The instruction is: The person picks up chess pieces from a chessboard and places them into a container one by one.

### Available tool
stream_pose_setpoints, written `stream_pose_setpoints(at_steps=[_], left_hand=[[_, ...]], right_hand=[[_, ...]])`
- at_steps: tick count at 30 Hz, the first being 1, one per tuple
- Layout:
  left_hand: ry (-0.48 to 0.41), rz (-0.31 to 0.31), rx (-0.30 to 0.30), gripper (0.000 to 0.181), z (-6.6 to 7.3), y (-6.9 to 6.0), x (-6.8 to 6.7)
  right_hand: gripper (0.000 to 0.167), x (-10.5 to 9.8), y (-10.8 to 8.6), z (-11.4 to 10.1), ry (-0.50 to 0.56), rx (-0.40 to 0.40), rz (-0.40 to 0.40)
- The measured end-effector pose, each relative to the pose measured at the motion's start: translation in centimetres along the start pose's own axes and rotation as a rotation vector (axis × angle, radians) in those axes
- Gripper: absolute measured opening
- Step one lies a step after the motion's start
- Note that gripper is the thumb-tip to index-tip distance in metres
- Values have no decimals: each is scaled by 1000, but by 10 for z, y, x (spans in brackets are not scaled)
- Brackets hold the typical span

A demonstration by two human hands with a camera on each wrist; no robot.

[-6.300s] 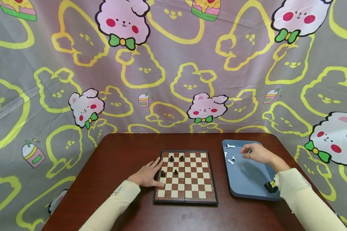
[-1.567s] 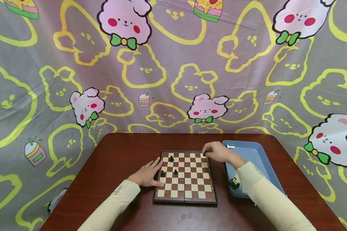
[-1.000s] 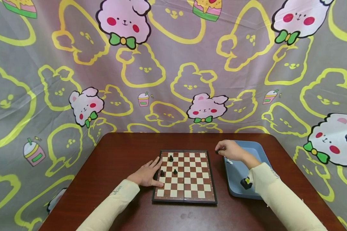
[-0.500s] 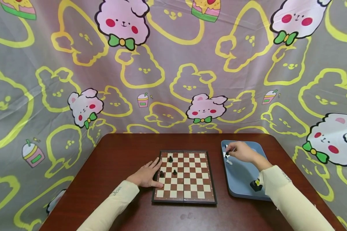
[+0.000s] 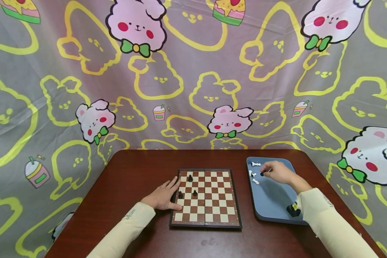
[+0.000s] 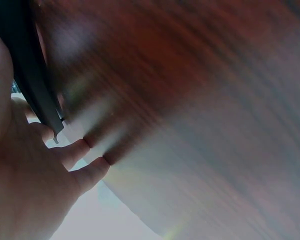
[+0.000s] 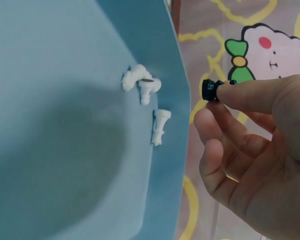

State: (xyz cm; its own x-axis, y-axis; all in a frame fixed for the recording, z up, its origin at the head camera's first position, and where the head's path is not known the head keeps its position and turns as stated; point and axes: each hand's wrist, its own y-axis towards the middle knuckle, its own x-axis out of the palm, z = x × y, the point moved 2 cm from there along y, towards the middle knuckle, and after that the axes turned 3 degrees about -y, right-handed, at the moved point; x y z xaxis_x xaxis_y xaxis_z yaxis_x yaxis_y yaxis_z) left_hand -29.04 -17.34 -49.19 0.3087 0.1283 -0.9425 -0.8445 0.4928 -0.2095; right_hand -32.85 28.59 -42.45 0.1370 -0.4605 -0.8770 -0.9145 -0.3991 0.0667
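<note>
While the left hand [image 5: 162,197], fingers spread, rests against the brown-and-cream chequered board [image 5: 220,201], the right hand [image 5: 280,173] pinches a glossy black chess piece [image 7: 209,90] above the blue rectangular tray [image 5: 267,205]; light, steady pressure should prevent slipping.

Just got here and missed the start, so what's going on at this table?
A person's right hand pinches a black chess piece above the blue tray, where several white pieces lie along one side. Their left hand rests at the left edge of the chessboard. Three other black pieces stand on the board's left half.
</note>
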Motion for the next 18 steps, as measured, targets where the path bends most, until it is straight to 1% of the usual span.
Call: stream_pose_setpoints(at_steps=[11,18], left_hand=[[-9,-10,-5,106,0,0,0],[-9,-3,-3,105,-2,0,1]], right_hand=[[10,0,-7,11,13,14,24],[12,-2,-9,15,13,36,6]])
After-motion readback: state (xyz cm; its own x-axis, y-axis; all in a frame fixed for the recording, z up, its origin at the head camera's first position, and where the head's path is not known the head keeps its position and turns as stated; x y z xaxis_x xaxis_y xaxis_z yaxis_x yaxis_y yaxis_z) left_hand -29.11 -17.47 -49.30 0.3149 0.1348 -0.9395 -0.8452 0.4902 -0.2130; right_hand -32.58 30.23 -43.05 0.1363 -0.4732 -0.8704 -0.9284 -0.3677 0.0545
